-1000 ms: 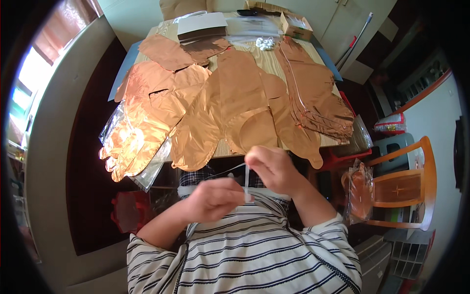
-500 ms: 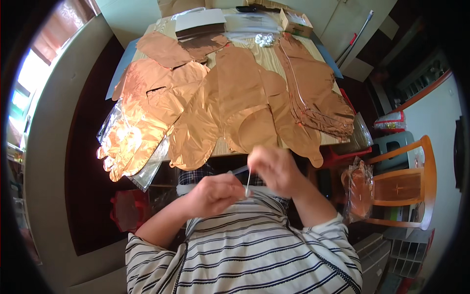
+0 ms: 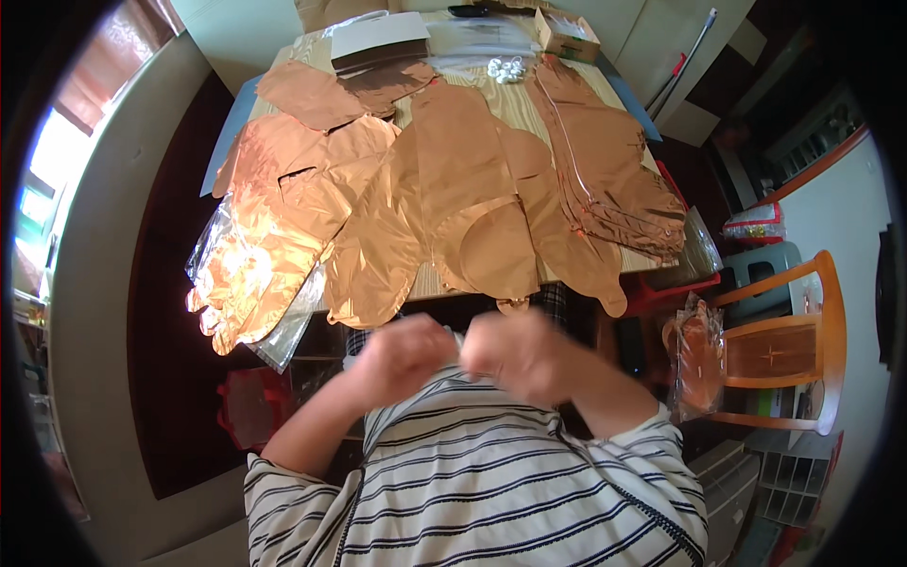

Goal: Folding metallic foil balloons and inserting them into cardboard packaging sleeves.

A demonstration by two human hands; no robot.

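The blurred left hand [image 3: 402, 361] and right hand [image 3: 518, 354] are hovering, curled, near copper foil shapes [image 3: 461, 146]; I cannot tell what they're gripping.

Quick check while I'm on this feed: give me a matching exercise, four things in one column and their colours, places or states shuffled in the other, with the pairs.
Things:
1. Left hand
2. Copper-coloured foil pieces
3. Cluster of small pieces
4. Wooden chair

Matches:
A. White, near the open carton
B. Blurred, close to the right hand
C. Off to the right of the table
D. Spread over much of the tabletop

Pairs: 1-B, 2-D, 3-A, 4-C
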